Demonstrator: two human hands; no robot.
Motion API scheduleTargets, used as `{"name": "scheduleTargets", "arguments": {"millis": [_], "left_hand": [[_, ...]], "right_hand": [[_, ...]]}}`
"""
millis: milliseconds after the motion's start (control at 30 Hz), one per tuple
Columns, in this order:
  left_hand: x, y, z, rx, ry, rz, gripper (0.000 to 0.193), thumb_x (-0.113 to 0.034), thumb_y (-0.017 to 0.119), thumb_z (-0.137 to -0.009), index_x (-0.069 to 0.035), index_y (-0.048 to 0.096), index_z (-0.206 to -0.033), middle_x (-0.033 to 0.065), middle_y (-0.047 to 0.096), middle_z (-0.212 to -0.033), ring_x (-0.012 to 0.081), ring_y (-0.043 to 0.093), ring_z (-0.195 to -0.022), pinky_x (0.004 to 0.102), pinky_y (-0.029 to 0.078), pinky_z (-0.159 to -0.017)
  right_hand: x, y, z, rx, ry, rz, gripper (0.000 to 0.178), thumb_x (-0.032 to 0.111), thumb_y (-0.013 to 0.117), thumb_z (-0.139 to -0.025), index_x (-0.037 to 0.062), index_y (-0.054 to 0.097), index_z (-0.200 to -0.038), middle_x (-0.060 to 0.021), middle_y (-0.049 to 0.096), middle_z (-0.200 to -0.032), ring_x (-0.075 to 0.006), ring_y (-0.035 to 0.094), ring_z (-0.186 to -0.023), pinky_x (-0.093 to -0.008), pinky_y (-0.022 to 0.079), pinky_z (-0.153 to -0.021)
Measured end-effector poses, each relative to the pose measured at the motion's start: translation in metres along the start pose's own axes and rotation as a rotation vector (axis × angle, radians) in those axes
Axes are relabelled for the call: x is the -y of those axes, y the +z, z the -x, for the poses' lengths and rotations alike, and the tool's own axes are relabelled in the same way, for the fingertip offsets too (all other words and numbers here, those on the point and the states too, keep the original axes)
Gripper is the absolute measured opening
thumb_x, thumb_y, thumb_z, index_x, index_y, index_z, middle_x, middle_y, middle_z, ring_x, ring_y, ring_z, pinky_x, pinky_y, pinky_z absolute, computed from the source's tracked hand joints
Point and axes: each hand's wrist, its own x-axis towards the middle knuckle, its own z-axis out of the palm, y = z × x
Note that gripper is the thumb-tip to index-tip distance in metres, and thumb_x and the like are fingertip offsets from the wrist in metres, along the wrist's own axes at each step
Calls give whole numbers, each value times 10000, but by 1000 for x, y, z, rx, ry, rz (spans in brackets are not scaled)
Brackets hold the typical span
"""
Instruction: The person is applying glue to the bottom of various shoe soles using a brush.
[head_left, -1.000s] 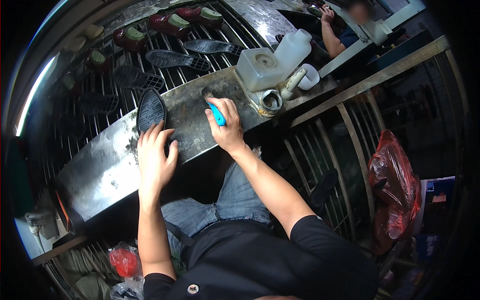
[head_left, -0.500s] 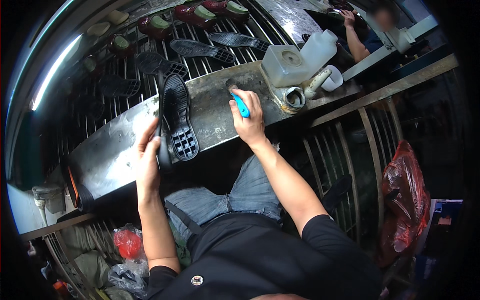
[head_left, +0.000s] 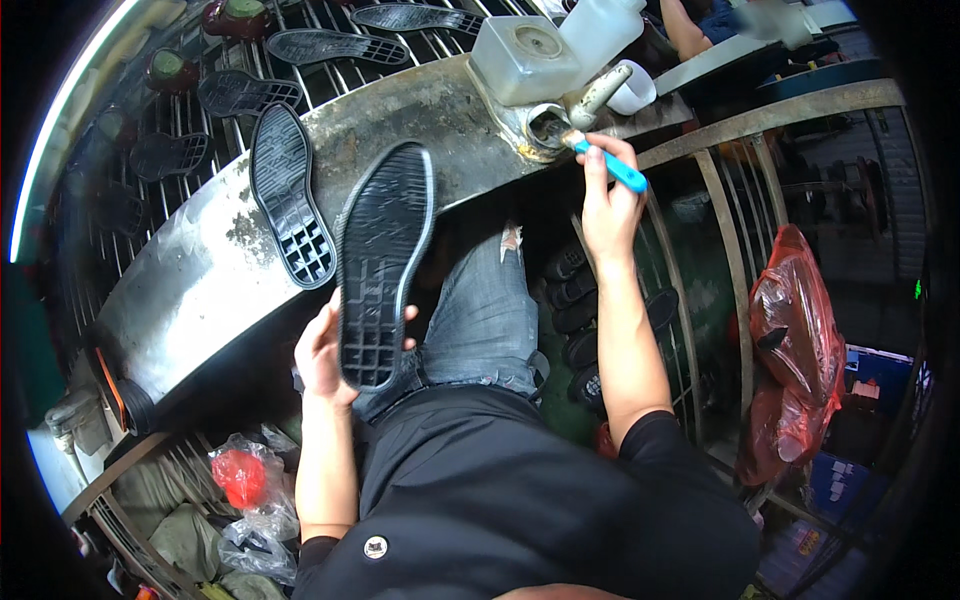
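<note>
My left hand (head_left: 324,352) grips the heel end of a black shoe sole (head_left: 385,265), its recessed, gridded face turned up over my lap. In my right hand (head_left: 612,205) is a brush with a blue handle (head_left: 622,172). Its bristle end reaches into the mouth of a small crusted pot (head_left: 546,132) at the bench's right end, so the bristle tips are hidden. A second black sole (head_left: 290,195) lies on the metal bench (head_left: 215,275), left of the held one, with its heel toward me.
Behind the pot stand a square translucent container (head_left: 522,62), a white bottle (head_left: 603,38) and a white cup (head_left: 634,92). More soles (head_left: 335,47) and dark red shoes (head_left: 236,17) rest on the barred rack. A red plastic bag (head_left: 795,345) hangs at the right railing.
My left hand has brought one sole off the bench toward me and turned its gridded face up. My right hand has moved right with the brush, from the bench into the pot.
</note>
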Motion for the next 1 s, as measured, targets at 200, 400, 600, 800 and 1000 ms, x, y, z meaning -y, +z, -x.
{"name": "scheduleTargets", "arguments": {"millis": [200, 400, 600, 800, 1000], "left_hand": [[20, -9, -25, -178, -121, 116, 631, -416, 470, -1156, 22, 458, -1609, 313, 571, -1550, 516, 552, -1445, 655, 538, -1124], [23, -2, -20, -174, -135, 282, 696, -433, 472, -1152, 85, 422, -1615, 347, 503, -1601, 501, 499, -1498, 632, 437, -1241], [22, -2, -13, -201, -99, 243, 654, -369, 431, -1148, 88, 421, -1614, 338, 491, -1617, 513, 484, -1505, 649, 425, -1243], [22, -3, -12, -189, -116, 323, 624, -333, 421, -1135, 82, 449, -1600, 335, 509, -1601, 510, 495, -1497, 651, 426, -1243], [18, 13, -15, -184, -81, 119, 656, -334, 446, -1121, 99, 417, -1612, 354, 505, -1595, 524, 488, -1500, 666, 447, -1222]], "right_hand": [[-8, 1, 0, 91, -29, 116, 191, 193, 706, -1080, 21, 722, -1162, -142, 784, -1035, -283, 764, -970, -399, 583, -871], [14, 28, 41, 62, 159, -354, 214, 179, 614, -1146, -7, 658, -1243, -85, 745, -1136, -148, 717, -1026, -299, 574, -923], [40, 90, 65, 491, -161, -191, 148, 119, 696, -1073, 11, 740, -1164, -96, 788, -1048, -221, 762, -968, -435, 492, -1132], [50, 88, 57, 350, -204, -59, 142, 121, 747, -1026, 30, 767, -1134, -115, 801, -1082, -316, 760, -1062, -490, 491, -1156], [31, 84, 24, 242, -148, -9, 131, 122, 751, -1013, 32, 730, -1106, -154, 772, -1009, -361, 744, -942, -442, 556, -887]]}}
